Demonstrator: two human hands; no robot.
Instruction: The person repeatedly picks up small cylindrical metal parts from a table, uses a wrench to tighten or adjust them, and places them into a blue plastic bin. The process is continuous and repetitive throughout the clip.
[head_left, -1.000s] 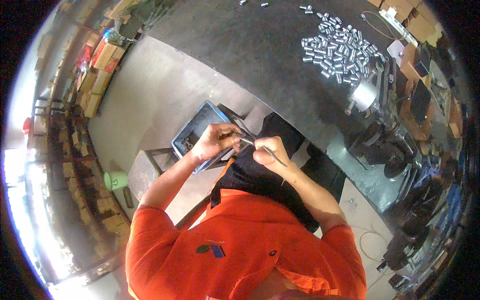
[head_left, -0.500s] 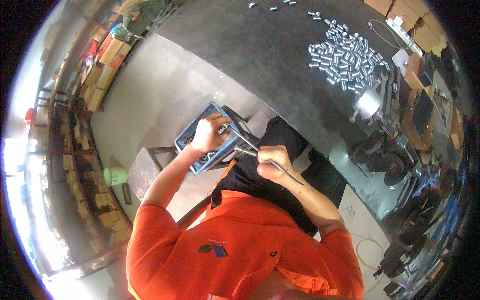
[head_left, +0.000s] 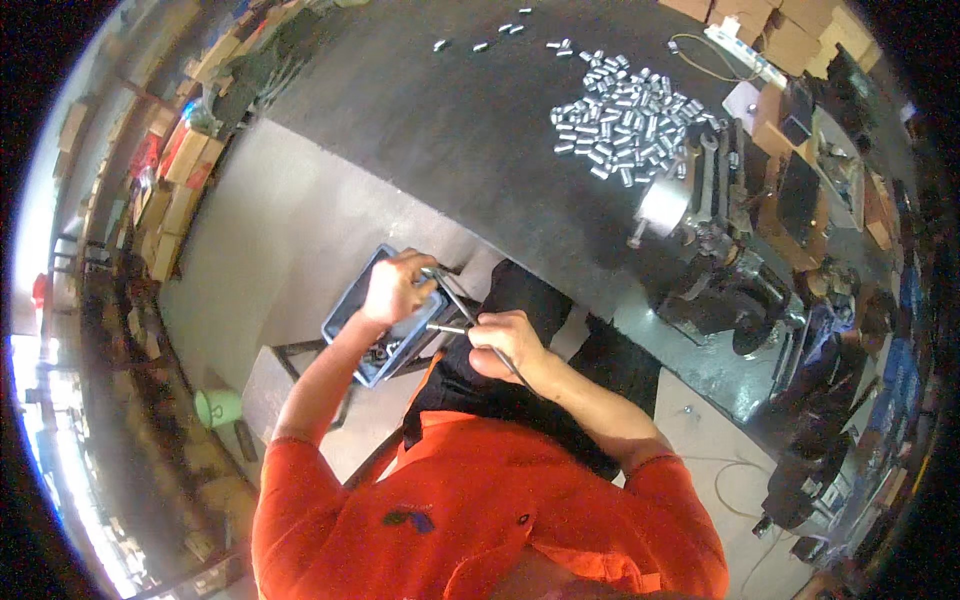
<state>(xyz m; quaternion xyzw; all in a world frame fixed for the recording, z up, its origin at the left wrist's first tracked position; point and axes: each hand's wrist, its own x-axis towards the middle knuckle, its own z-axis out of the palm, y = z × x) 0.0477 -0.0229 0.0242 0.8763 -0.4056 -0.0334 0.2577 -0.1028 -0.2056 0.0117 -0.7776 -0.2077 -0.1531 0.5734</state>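
Note:
My left hand [head_left: 398, 285] is over a blue plastic crate [head_left: 408, 350], its fingers closed around a small metal piece at the end of a long thin metal rod. My right hand [head_left: 508, 345] grips that metal rod [head_left: 456, 297] partway along, and its tail sticks out past the wrist. A shorter metal arm [head_left: 447, 328] points from the right fist toward the crate. Inside the crate lie small dark metal parts, partly hidden by my left hand and forearm.
On the dark workbench [head_left: 440, 130] lies a pile of shiny metal cylinders [head_left: 625, 125]. A bench vise [head_left: 735, 290], a spanner [head_left: 707, 175] and a power strip [head_left: 745, 55] are at the right. At the left stand a stool [head_left: 268, 385], a green bucket [head_left: 218, 407] and loaded shelves.
The whole view has swung, so the bench and pile appear further left. Both hands keep their hold on the metal rod and the piece at its end, beside the crate.

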